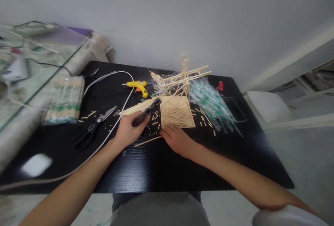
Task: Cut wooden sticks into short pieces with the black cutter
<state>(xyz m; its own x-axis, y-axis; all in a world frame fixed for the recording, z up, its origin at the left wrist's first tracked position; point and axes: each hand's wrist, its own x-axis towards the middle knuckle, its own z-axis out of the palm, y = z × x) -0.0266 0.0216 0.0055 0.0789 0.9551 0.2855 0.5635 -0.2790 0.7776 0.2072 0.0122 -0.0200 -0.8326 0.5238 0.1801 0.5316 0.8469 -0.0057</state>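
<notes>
My left hand [130,128] is closed around a black hand tool [147,111], slim and long, its exact kind unclear. It points up and right toward a square wooden board [192,123]. On that board lies a pile of short wooden sticks [177,114]. At the board's front edge, my right hand [179,140] has its fingers pressed together on the end of a thin wooden stick [147,141], which slants left across the table. Behind the board stands a frame of glued-looking sticks [185,74], with uprights and crossing pieces.
A yellow glue gun [141,87], scissors [95,126] and a white cable [112,128] lie to the left, near a packed bundle of sticks [65,99]. Green-white plastic wrappers [208,99], a phone [234,109] and cut stick scraps [202,118] are at the right.
</notes>
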